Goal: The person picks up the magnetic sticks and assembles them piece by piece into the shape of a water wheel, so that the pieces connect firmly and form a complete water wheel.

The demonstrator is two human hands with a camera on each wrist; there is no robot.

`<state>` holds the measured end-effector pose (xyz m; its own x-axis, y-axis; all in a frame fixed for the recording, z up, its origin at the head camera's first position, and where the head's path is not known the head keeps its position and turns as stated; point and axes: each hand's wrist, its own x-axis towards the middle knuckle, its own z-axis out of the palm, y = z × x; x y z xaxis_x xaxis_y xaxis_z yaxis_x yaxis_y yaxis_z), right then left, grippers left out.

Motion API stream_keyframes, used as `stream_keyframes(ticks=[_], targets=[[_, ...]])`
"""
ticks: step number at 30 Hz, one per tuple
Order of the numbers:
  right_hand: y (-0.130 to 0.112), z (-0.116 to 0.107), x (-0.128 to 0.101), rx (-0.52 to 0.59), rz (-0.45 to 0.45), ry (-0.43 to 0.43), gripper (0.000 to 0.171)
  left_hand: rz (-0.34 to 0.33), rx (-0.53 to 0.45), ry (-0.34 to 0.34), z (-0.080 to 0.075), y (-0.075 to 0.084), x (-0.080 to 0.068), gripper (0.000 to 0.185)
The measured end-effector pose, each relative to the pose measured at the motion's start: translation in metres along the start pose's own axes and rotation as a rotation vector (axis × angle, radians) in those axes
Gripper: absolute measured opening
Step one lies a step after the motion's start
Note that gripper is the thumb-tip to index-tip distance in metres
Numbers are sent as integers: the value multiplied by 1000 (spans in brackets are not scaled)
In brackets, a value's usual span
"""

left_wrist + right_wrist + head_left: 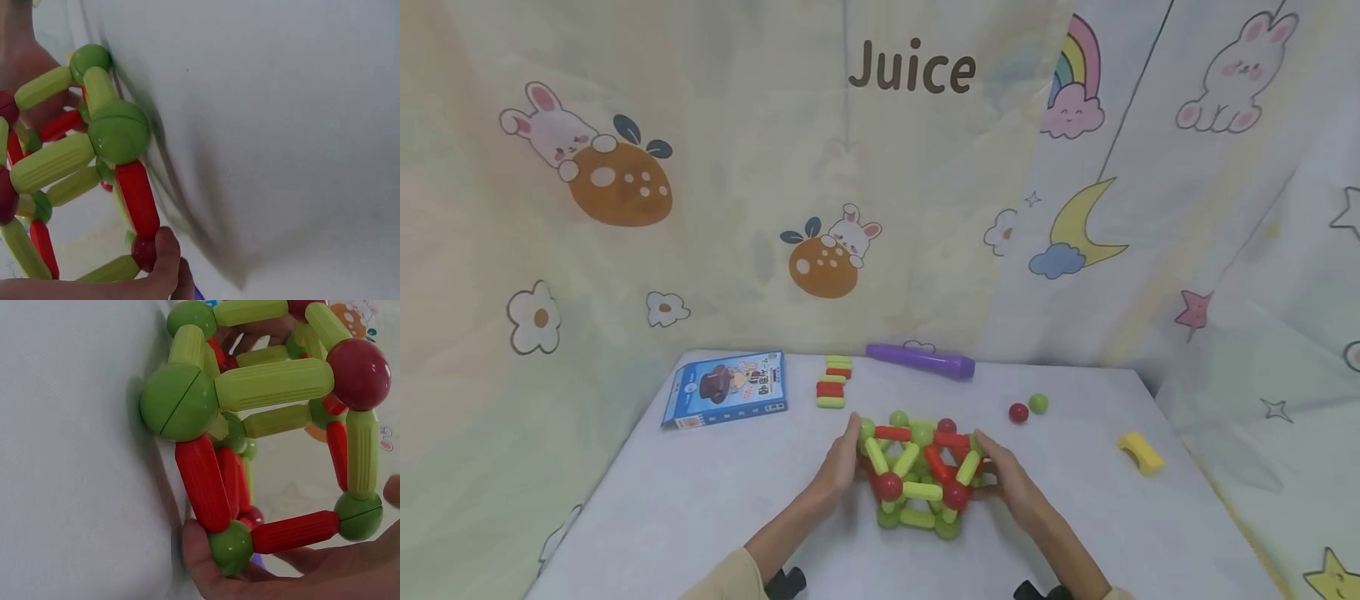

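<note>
Beige sleeve (726,579) leads at left to the left hand (835,471), partly closed, fingers bent around the near end of the ball-and-rod frame (922,492). That frame lies squarely between both hands, wider span running side to side, on or just above the counter (700,483); contact is unclear. The right hand (1015,483) grips its right end, thumb and fingers partly curled. Neither hand is nearer.

Frame (922,491): balls (119,132) green, dark red; rods (275,384) yellow-green, red, finely ribbed. Loose balls (1018,413): one dark red, one green. Loose rods (830,389): yellow-green, red. Tube (917,360): purple. Arch (1142,451): yellow. Box (726,390): mostly blue. Table (640,517): white. Sleeve (730,579): beige. Cloth (925,167): pale, printed with white rabbits (1242,73), orange fruit (617,187), yellow moon (1067,221).
</note>
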<state>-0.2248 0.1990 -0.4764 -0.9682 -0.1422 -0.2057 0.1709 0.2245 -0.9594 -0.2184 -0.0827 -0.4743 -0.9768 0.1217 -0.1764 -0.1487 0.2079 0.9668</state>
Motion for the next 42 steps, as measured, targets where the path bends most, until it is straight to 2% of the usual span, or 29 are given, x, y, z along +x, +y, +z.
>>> stream_keyframes(ticks=[3,5,10,13,20,25,28,31,36,42], targets=[[-3,-2,-1,-53,-48,-5,64,60,-12,26,3,3,-3,83],[-5,-3,-3,-120,-106,10,65,107,-27,47,5,5,-4,78],[-1,-2,-7,-282,-340,73,69,232,-51,116,8,2,-4,58],[6,-1,-7,-315,-467,98,75,289,-73,143,8,-1,-3,52],[15,-3,-7,-328,-633,92,95,369,-54,131,5,-8,-6,46],[21,-4,-10,-323,-715,50,104,375,-58,57,0,-12,-14,50],[23,-3,-14,-341,-736,46,106,357,-66,12,-2,-10,-18,52],[24,0,-20,-362,-720,50,109,354,-46,-11,-1,-9,-20,52],[24,10,-29,-404,-663,73,112,358,19,-2,4,-14,-23,52],[24,18,-32,-406,-612,98,113,370,40,12,8,-20,-26,53]])
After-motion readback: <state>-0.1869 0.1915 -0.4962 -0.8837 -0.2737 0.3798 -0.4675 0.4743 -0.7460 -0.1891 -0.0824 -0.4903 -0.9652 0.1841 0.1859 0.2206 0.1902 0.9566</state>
